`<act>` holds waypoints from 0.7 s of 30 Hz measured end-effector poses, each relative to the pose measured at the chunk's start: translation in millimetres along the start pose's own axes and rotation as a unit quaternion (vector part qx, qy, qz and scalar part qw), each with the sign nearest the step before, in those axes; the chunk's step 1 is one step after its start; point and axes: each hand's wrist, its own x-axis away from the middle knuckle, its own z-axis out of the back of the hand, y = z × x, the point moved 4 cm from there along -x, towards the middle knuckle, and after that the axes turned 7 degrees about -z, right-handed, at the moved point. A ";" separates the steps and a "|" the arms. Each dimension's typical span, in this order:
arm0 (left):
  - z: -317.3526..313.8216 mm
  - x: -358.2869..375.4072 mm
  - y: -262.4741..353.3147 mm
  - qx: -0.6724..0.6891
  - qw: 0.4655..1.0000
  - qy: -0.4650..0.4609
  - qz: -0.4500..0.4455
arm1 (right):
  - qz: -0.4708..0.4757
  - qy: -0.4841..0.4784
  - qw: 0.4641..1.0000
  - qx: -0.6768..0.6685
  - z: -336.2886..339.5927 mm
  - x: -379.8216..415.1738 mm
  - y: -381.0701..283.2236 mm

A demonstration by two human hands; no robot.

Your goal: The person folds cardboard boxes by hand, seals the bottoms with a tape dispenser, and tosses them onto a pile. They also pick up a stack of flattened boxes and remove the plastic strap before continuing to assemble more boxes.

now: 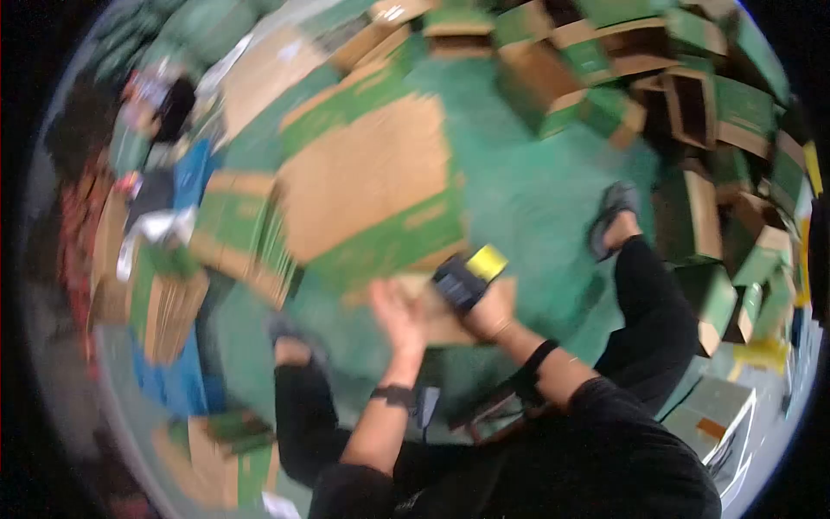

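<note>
My right hand (489, 313) grips a black tape dispenser (461, 282) with a bright yellow part at its upper end. It is held over the near side of a large brown and green cardboard box (367, 177) that stands on the floor in front of me. My left hand (399, 318) is at a brown flap (445, 324) on the box's near side, fingers stretched out and apart, holding nothing. Whether its palm touches the cardboard is blurred. Both wrists wear dark bands.
Flattened green and brown cartons (238, 225) lean in a stack left of the box. Many open cartons (692, 112) are piled along the right and back. My feet stand either side on the green floor (536, 199). A white box-shaped object (722, 406) is at lower right.
</note>
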 end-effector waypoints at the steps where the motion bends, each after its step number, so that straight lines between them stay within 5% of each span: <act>1: -3.0 13.0 0.3 0.190 0.978 -0.034 0.084 | 0.097 0.076 0.991 0.046 -9.3 2.1 3.1; 3: 6.1 53.5 18.5 -0.040 0.945 -0.270 -0.180 | 0.163 0.014 0.980 0.112 -27.1 14.4 10.5; 5: 16.2 47.9 36.6 -0.016 0.940 -0.303 -0.158 | 0.098 -0.052 0.993 0.033 -31.6 16.8 21.9; 7: 15.4 40.6 25.2 -0.030 0.948 -0.271 -0.164 | 0.178 0.055 0.980 0.074 -13.5 6.2 0.4; 8: 12.8 39.8 26.5 -0.023 0.947 -0.267 -0.175 | 0.168 -0.109 0.961 0.190 -34.3 6.8 45.1; 9: 12.8 37.4 25.4 -0.011 0.946 -0.264 -0.187 | 0.263 -0.062 0.938 0.218 -8.3 -2.3 19.3; 11: 14.3 39.7 24.0 0.002 0.953 -0.246 -0.177 | 0.300 -0.156 0.933 0.126 30.9 -32.7 -38.3; 15: 9.9 44.5 24.8 -0.019 0.954 -0.234 -0.186 | 0.215 -0.259 0.941 0.010 27.0 -84.4 -113.2; 17: 11.8 45.2 26.2 -0.025 0.957 -0.232 -0.174 | 0.058 -0.340 0.937 -0.059 11.6 -102.9 -143.0; 19: 13.1 46.8 26.4 -0.011 0.959 -0.229 -0.167 | 0.023 -0.330 0.944 0.010 -24.1 -118.5 -157.4; 21: 9.1 46.5 22.5 -0.001 0.961 -0.239 -0.137 | 0.126 -0.340 0.931 0.041 -75.5 -125.0 -156.5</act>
